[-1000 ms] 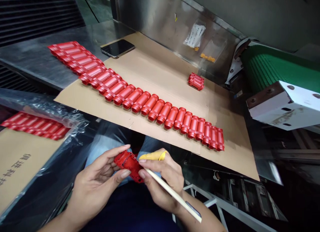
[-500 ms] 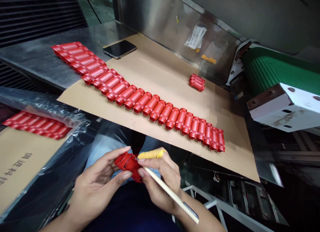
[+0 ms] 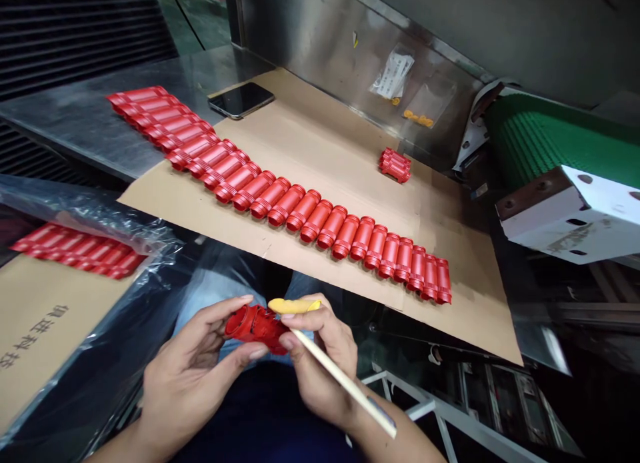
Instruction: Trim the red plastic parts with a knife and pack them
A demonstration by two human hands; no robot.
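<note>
My left hand [image 3: 193, 366] is closed on one end of a red plastic cylindrical part [image 3: 253, 323], with thumb below and fingers above. The part is held over my lap, its round open end facing left. My right hand [image 3: 325, 360] grips a thin cream-coloured stick-like tool [image 3: 345, 380] with a dark mark near its back end. A yellow finger cover [image 3: 295, 306] sits on one of its fingers, above the part. The tool's front end is at the right side of the red part; its tip is too small to make out. My right thumb touches the part.
A long row of red cylinders [image 3: 295, 206] lies on a cardboard sheet [image 3: 325, 143]. Behind are a phone [image 3: 241, 100], a small red cluster [image 3: 395, 164] and plastic bags [image 3: 425, 106]. A plastic-lined box [image 3: 45, 323] holds more red parts at left; a green conveyor belt [image 3: 560, 136] stands right.
The red part and both hands have shifted slightly left, and the part lies a little flatter. The yellow-covered finger has moved left over the part. The row has not been disturbed.
</note>
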